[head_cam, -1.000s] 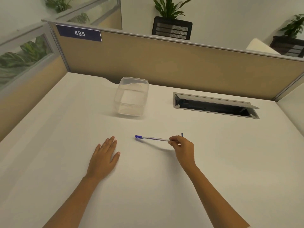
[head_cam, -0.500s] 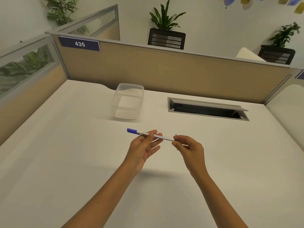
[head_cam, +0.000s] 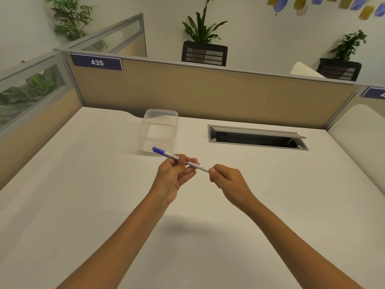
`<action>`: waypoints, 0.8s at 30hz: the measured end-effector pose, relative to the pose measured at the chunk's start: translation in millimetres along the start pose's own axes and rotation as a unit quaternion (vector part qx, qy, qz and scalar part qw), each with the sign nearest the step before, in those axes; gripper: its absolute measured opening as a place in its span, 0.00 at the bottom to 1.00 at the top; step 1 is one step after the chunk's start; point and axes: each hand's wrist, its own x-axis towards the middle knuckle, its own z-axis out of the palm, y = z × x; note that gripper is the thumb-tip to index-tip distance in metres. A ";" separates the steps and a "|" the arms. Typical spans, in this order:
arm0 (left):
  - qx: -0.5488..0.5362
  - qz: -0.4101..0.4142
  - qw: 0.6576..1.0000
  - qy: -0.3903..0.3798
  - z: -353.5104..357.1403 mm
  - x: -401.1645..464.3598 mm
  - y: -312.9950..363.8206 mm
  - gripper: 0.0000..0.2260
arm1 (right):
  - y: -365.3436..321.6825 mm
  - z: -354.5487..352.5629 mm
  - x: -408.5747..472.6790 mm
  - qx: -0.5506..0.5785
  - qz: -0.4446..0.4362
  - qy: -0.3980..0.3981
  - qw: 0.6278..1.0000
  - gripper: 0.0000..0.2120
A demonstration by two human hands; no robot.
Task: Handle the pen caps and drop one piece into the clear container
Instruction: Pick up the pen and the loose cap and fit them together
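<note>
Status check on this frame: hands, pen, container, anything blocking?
Left hand shut on pen barrel; right hand pinching its near end. Blue cap on far end. Clear container empty, upright behind. Nothing in the way.

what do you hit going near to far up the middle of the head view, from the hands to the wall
left hand and right hand → pen → clear container → tan divider panel → potted plant
</note>
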 end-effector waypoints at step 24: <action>-0.052 0.020 0.998 -0.004 -0.4 4.7 6.2 0.08 | -15.4 6.7 15.8 0.387 0.245 -0.052 0.887 0.24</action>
